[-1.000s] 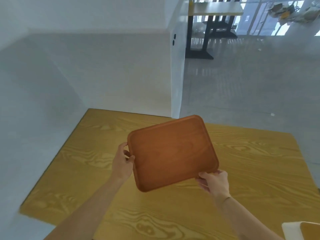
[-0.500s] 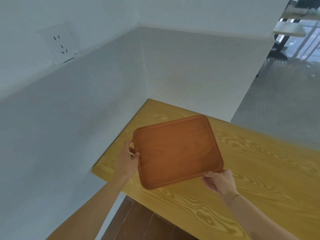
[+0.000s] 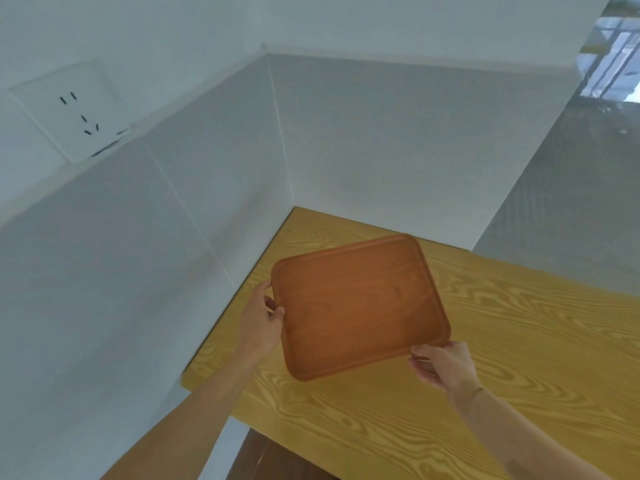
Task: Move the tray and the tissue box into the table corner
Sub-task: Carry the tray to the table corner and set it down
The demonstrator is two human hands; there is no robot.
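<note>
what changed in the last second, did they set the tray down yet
Not visibly. The view swung left toward the walled table corner, and the tray came with it. A wall socket came into view; the white box at the lower right dropped out. The left hand and right hand hold the tray as before.

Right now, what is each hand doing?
Left hand: closed on the tray, gripping its left edge.
Right hand: closed on the tray's near right corner.

Tray (image 3: 360, 306) between left hand (image 3: 258, 325) and right hand (image 3: 441, 363), seemingly above table (image 3: 519, 341) corner.
</note>
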